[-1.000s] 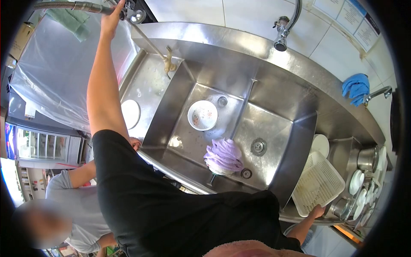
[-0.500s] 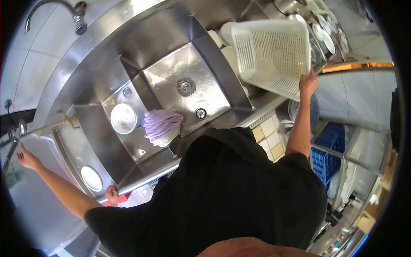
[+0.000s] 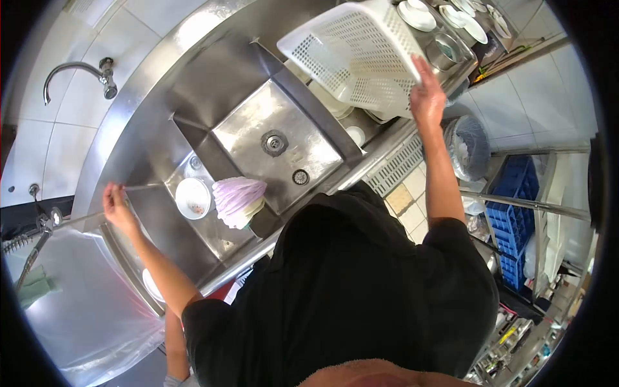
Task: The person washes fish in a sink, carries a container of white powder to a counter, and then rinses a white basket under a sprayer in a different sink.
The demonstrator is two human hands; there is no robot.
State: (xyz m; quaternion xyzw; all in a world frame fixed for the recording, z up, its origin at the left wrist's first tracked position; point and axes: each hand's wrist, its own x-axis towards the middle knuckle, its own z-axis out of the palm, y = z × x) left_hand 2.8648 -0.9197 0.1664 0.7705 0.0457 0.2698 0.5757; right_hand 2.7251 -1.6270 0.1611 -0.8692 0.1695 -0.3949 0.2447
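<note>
My right hand (image 3: pixel 427 97) grips the rim of a white perforated plastic basket (image 3: pixel 361 55), tilted above the right-hand counter. My left hand (image 3: pixel 117 205) is at the left back corner of the sink, its fingers bent together. Whatever they hold, if anything, is hidden. In the left sink basin (image 3: pixel 216 242) stands a white bowl (image 3: pixel 193 198) with small bits inside. Beside it lies a bunched purple cloth (image 3: pixel 238 197) with a pale yellowish part below. The larger basin (image 3: pixel 258 109) has a metal drain (image 3: pixel 275 143) in its floor.
A curved tap (image 3: pixel 77 68) and a spray tap (image 3: pixel 44 222) are at the left wall. Clear plastic sheeting (image 3: pixel 90 309) covers the left side. Another person's arm (image 3: pixel 174 342) reaches in below. Plates (image 3: pixel 416 16), a metal pot (image 3: pixel 445 51), a lined bin (image 3: pixel 467 148) and blue crates (image 3: pixel 512 219) are right.
My left hand has moved from beside the spray tap to the sink's corner. The basket has shifted left and tilted, still in my right hand. The other person's hand has left the sink edge.
</note>
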